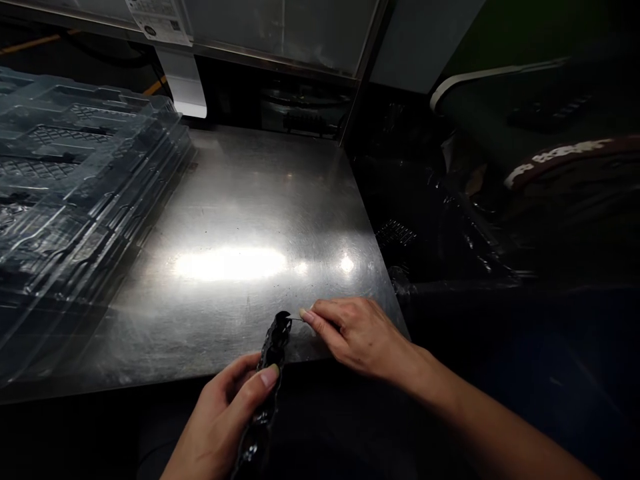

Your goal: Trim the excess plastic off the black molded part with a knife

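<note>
Black strip (267,380) gripped by left hand (225,420); right hand (357,333) fingers pinched at its tip.

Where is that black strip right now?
The black strip is at the bottom centre of the head view, held in the left hand over the near edge of the steel table, its top beside the right hand.

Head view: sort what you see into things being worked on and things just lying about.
In use:
- black strip part, gripped by the left hand
- right hand, its fingers pinched at the strip's top end, perhaps on a thin thread

Lying about:
- stack of clear plastic trays, left on the steel table
- white label holder at the back
</note>
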A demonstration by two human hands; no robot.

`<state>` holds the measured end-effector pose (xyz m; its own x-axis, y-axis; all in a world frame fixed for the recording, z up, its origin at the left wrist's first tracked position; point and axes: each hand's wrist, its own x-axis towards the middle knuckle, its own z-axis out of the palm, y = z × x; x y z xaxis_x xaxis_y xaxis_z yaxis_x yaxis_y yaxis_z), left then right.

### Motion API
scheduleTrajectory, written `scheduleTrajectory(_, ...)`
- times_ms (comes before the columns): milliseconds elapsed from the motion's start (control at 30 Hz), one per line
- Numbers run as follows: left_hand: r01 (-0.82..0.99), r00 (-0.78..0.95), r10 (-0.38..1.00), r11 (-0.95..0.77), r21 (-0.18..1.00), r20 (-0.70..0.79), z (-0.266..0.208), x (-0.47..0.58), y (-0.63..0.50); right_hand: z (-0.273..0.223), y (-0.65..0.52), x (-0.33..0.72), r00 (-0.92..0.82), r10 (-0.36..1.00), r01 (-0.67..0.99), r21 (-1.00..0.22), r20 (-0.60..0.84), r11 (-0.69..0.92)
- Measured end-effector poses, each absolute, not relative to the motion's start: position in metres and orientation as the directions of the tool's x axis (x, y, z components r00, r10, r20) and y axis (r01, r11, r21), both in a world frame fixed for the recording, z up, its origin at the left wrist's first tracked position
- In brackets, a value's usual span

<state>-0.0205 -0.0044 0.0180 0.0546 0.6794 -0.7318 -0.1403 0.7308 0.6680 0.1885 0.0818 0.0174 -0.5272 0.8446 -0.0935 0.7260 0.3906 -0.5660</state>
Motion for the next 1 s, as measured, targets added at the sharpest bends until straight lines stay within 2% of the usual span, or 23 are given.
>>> scheduleTrajectory(100,-0.087,0.016,0.667,0.743,0.664,-0.745,0.019,-0.014,-0.007,0.017,0.068,0.185,-0.453,0.885,0.753,-0.578,-0.11,0.314)
scheduleTrajectory(333,-0.049,-0.14,0.77,0.622,0.781,-0.622,0.015,-0.002,-0.011,0.014,0.04,0.173,-0.286,0.951,0.791,-0.59,-0.117,0.165)
scheduleTrajectory(533,-0.03,-0.176,0.77,0.618,0.785,-0.613,0.015,0.001,-0.012,0.01,0.03,0.166,-0.226,0.963,0.715,-0.696,-0.144,0.063)
scheduleTrajectory(633,-0.106,-0.145,0.758,0.628,0.771,-0.636,0.013,-0.004,-0.014,0.007,0.033,0.17,-0.167,0.966,0.529,-0.845,-0.198,-0.082)
scheduleTrajectory(733,-0.188,0.012,0.706,0.697,0.692,-0.708,0.007,-0.011,-0.016,0.002,0.041,0.17,-0.133,0.936,0.214,-0.932,-0.325,-0.293)
scheduleTrajectory(800,-0.213,0.077,0.706,0.702,0.68,-0.704,0.001,-0.013,-0.018,0.0,0.045,0.163,-0.195,0.891,0.021,-0.91,-0.41,-0.414)
scheduleTrajectory(867,-0.261,0.073,0.768,0.63,0.731,-0.636,-0.005,-0.012,-0.023,0.0,0.047,0.152,-0.279,0.84,-0.126,-0.85,-0.465,-0.512)
scheduleTrajectory(1000,-0.39,0.032,0.855,0.488,0.781,-0.518,-0.016,-0.012,-0.035,0.001,0.038,0.135,-0.453,0.713,-0.265,-0.683,-0.535,-0.681)
